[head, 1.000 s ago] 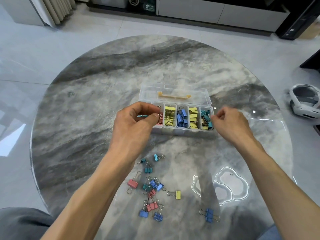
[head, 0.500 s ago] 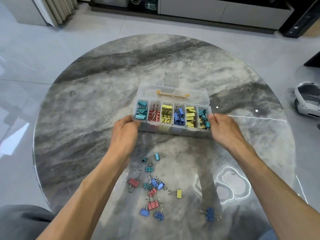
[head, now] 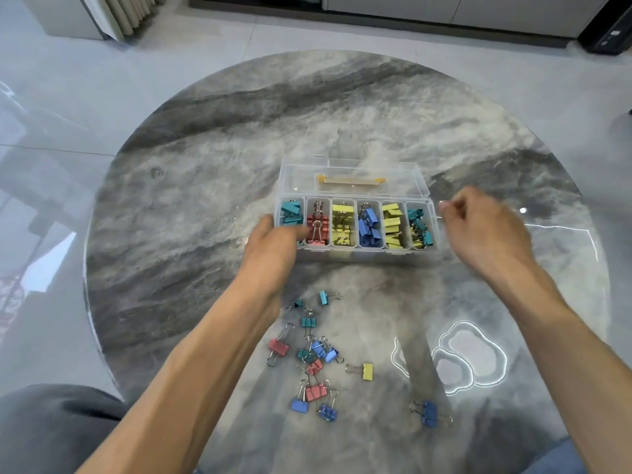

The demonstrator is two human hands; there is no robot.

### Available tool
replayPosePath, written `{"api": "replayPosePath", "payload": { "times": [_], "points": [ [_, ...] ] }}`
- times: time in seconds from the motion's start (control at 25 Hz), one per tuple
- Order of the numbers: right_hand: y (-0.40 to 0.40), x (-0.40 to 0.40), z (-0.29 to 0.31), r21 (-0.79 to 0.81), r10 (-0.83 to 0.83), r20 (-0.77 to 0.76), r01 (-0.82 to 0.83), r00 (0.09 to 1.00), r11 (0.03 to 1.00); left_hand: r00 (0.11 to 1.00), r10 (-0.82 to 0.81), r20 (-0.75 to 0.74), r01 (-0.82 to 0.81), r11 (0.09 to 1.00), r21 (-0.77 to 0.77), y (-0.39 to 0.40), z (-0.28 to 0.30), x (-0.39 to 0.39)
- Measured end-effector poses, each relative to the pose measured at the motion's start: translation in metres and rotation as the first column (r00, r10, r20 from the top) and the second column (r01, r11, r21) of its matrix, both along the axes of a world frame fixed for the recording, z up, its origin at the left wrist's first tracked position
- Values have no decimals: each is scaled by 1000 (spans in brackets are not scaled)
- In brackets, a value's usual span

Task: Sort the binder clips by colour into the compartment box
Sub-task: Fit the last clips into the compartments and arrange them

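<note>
Six compartments fill the clear compartment box (head: 355, 249) in the middle of the round marble table (head: 205, 200) — teal, red, yellow, blue, yellow, teal. The left hand (head: 273, 248) rests at its near-left corner, but the grip cannot be told. The right hand (head: 478, 230) hovers just beside the right end, fingers loosely curled, holding nothing. Loose binder clips (head: 313, 357) lie nearer the person.

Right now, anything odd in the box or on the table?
Yes: in the compartment box, teal clips fill the leftmost cell and teal clips again the rightmost; yellow clips also take two cells. One colour, two compartments each. Nothing looks spilled or damaged; loose clips wait unsorted.
</note>
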State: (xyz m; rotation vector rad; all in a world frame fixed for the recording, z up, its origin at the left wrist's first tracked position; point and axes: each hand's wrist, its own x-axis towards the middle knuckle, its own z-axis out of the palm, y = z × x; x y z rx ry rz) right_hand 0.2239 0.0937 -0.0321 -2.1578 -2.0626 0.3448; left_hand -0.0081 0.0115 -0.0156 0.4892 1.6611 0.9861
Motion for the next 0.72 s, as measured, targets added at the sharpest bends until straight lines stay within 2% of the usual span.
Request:
{"api": "replayPosePath", "payload": {
  "times": [0.08,0.12,0.16,0.2,0.28,0.36,0.44,0.56,0.72],
  "points": [
    [-17,-11,21,197,110,-124,-84,986,977,990,106,92,-107,994,12,1,9,-3],
    [-31,-21,26,202,219,-235,-173,947,964,986,124,113,-129,991,38,2,7,-7],
    [-48,-33,25,138,324,-324,-294,889,946,983,142,117,-147,988,36,1,11,-7],
    [-64,-44,16,32,417,-344,-433,841,901,980,158,123,-164,986,40,-1,13,-6],
    [-83,-66,-13,-139,623,-187,-649,759,748,980,156,121,-162,986,39,-2,9,-6],
    [-87,-77,-48,-151,744,-32,-739,667,656,983,135,122,-143,988,58,-6,9,-5],
    [-83,-82,-65,-57,743,-25,-743,669,667,986,145,86,-153,985,83,-11,9,-5],
    [-84,-87,-72,-1,717,-79,-719,693,695,976,217,28,-219,964,152,-12,11,-7],
    [-79,-80,-66,-62,531,-177,-548,829,834,966,232,-113,-194,941,278,-14,15,-9]
  ]
}}
